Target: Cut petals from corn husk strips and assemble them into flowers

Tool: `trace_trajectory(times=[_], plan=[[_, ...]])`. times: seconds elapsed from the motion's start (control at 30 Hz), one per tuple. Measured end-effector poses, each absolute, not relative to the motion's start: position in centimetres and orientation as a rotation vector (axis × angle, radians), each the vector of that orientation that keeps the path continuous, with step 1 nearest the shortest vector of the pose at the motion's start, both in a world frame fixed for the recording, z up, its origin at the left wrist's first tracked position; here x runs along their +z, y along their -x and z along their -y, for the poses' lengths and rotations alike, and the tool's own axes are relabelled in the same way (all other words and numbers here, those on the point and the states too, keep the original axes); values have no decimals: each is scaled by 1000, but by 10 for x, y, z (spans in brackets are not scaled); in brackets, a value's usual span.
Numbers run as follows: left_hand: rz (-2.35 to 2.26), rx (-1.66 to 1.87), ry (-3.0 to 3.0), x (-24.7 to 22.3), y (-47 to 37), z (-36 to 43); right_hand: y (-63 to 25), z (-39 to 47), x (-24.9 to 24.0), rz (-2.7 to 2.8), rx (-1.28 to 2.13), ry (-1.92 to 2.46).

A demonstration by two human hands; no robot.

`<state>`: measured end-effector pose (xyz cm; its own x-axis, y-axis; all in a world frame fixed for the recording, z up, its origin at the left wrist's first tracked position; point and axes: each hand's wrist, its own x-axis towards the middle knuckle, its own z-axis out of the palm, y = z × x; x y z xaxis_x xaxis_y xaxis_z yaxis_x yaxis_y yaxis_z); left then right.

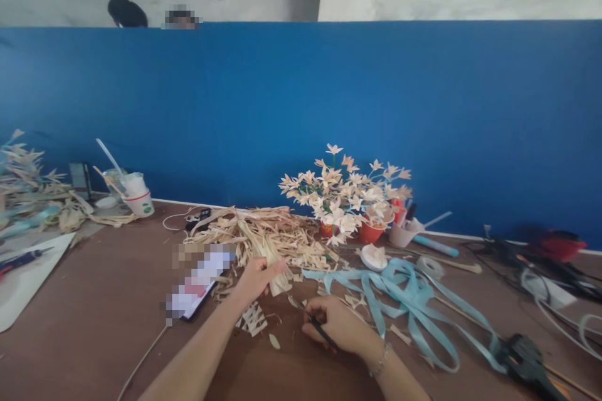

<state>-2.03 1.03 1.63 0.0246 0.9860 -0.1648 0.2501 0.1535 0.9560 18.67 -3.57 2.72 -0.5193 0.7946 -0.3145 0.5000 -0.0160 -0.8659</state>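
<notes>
Pale husk [281, 286] in left hand [256, 280]

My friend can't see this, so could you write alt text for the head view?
A person's left hand holds a pale dry strip while the right hand grips a slim dark tool above a brown table. Beyond are a heap of dried strips and potted pale flowers; light-blue ribbon lies to the right.

Pale husk strip [279, 285]: creased, flattened, held aslant, lower end toward the tool.
Slim tool [322, 332]: black-handled, held slantwise, tip near the strip.
</notes>
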Motion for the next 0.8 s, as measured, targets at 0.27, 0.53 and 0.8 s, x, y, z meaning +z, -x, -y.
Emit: trace_trajectory(times=[0.27, 0.53, 0.8], plan=[[-1439, 904, -1211, 18, 19, -7, -189, 31, 18, 1951, 1549, 1352], [-1402, 868, -1223, 23, 15, -4, -187, 31, 18, 1906, 1581, 1341], [-1329, 846, -1246, 20, 14, -4, -186, 33, 22, 1900, 1626, 1334]])
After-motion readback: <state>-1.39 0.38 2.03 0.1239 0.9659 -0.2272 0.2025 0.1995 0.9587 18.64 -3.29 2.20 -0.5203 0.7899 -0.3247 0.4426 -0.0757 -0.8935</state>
